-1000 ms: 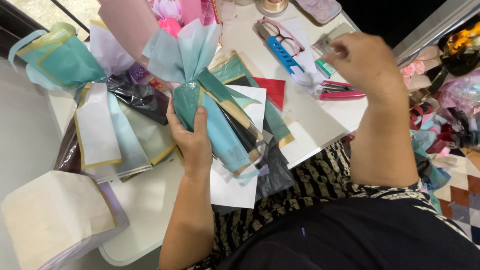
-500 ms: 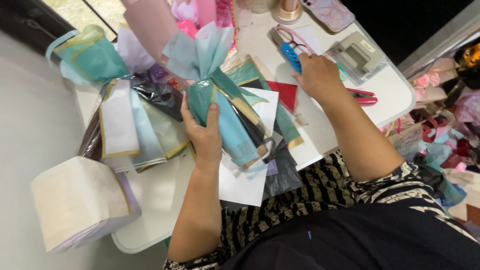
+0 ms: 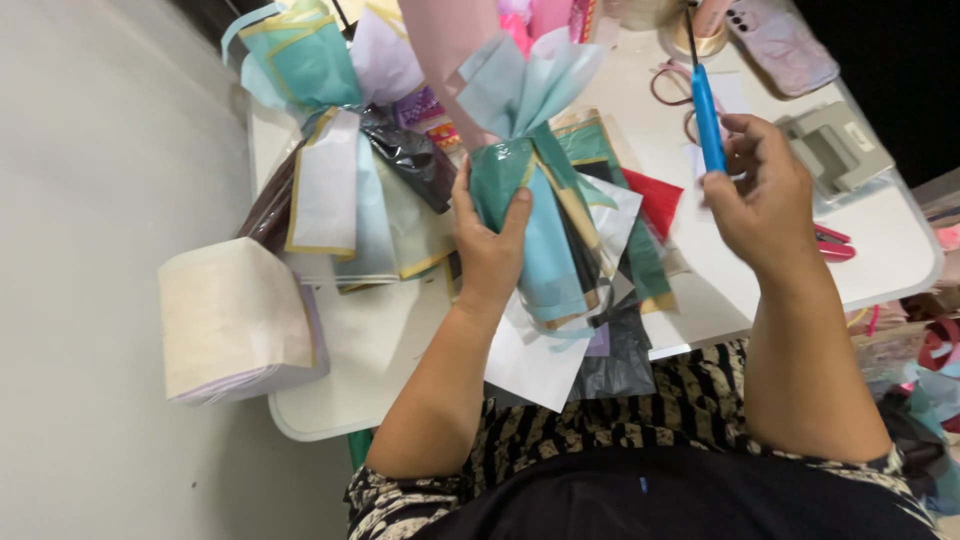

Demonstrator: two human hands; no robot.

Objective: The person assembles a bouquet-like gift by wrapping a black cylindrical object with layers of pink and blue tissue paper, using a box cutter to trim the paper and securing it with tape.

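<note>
Left hand (image 3: 490, 250) wrapped around teal paper bundle (image 3: 535, 215), frame centre — palm hidden. Right hand (image 3: 765, 190), upper right, pinching blue-handled tool (image 3: 708, 125); tip cut off at top edge. White table (image 3: 380, 360) beneath, mostly covered.

Teal and pale-blue wrapped bundle (image 3: 520, 200); blue-handled tool (image 3: 708, 118); white tabletop (image 3: 380, 350); red sheet (image 3: 655, 198); black-and-cream striped garment (image 3: 660, 410); cream paper stack (image 3: 235, 315).
</note>
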